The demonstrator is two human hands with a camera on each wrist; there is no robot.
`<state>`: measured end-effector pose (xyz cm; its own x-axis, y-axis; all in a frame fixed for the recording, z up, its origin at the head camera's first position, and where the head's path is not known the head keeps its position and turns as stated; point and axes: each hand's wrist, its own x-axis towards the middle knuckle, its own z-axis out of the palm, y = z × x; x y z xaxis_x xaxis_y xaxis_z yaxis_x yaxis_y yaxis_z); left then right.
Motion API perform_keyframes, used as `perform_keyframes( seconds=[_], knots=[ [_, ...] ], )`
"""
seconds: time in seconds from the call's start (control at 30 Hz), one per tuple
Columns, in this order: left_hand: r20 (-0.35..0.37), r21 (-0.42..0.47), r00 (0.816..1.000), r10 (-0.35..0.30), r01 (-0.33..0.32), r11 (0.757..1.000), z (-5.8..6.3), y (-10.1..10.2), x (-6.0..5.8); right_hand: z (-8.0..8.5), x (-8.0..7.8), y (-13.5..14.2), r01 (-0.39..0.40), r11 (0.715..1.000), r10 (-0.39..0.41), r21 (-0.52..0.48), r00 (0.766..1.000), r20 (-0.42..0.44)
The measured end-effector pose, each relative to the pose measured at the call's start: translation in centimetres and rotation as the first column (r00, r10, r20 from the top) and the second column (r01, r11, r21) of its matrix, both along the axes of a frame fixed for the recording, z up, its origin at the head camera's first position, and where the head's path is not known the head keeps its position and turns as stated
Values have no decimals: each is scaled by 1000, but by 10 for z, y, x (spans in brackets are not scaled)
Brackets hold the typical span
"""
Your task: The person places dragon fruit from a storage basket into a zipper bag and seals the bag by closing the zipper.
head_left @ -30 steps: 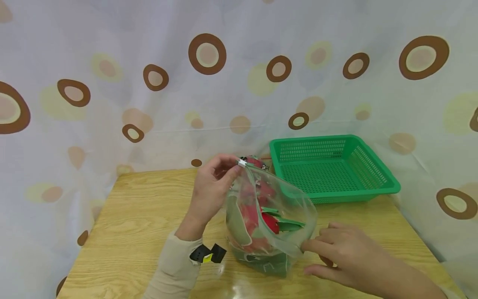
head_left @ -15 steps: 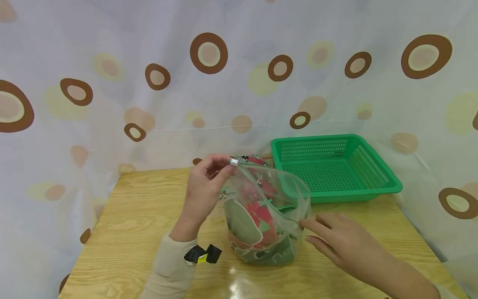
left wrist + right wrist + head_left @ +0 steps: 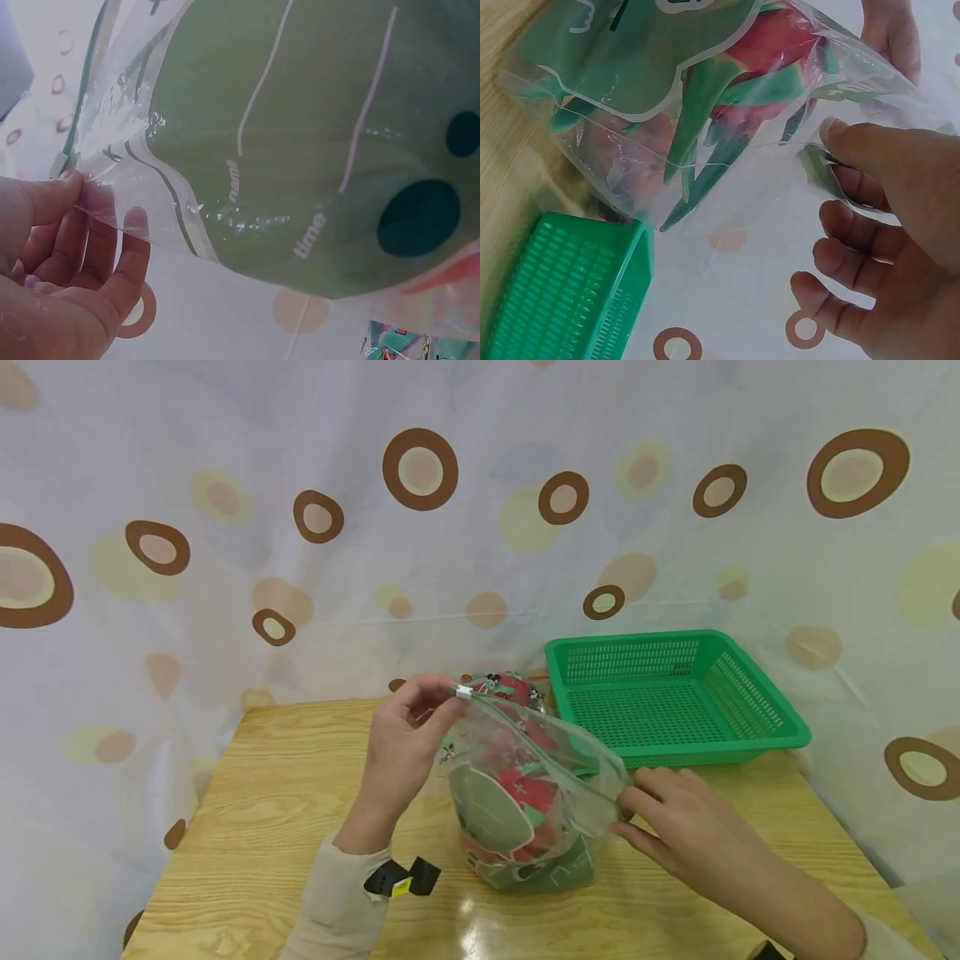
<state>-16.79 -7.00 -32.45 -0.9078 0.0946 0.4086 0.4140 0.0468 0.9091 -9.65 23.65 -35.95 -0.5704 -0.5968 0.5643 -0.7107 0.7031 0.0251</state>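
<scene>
A clear zip bag with a green print stands on the table, red dragon fruit with long green scales showing through its plastic. My left hand pinches the top corner of the bag between thumb and fingers, right by the white slider. At the opposite end of the zip, my right hand pinches the edge between thumb and index finger; its other fingers are loosely bent in the right wrist view. The zip strip is stretched between both hands. The words "name" and "time" are printed on the bag in the left wrist view.
A green plastic basket stands at the back right of the wooden table. Behind the bag lies another clear printed package with red contents. A curtain with brown rings hangs along the back.
The left hand has moved slightly left with the slider corner. The right hand has shifted up, and the bag mouth, wide before, is now drawn narrower and straighter.
</scene>
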Motion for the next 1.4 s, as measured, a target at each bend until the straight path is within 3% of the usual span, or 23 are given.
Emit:
perform_keyframes(
  seconds=[0.17, 0.37, 0.57, 0.87, 1.4],
  knots=[
    [-4, 16, 1000, 16, -16, 1000, -1, -4, 3, 5, -2, 0, 23, 1000, -24, -15, 998, -63],
    [-12, 39, 999, 32, -31, 999, -1, -10, 6, 22, -1, 5, 28, 992, -39, -122, 995, -89],
    [-25, 55, 998, 50, -48, 997, 0, -14, 8, 40, 0, 5, -42, 967, 14, -252, 994, -110],
    [-42, 64, 997, 66, -63, 996, 2, -18, 11, 57, 5, 17, 4, 951, 11, -310, 999, 46],
    [-24, 38, 990, 137, -136, 990, 6, -34, 22, 82, -3, 31, 182, 922, -148, -340, 981, 124]
  ],
)
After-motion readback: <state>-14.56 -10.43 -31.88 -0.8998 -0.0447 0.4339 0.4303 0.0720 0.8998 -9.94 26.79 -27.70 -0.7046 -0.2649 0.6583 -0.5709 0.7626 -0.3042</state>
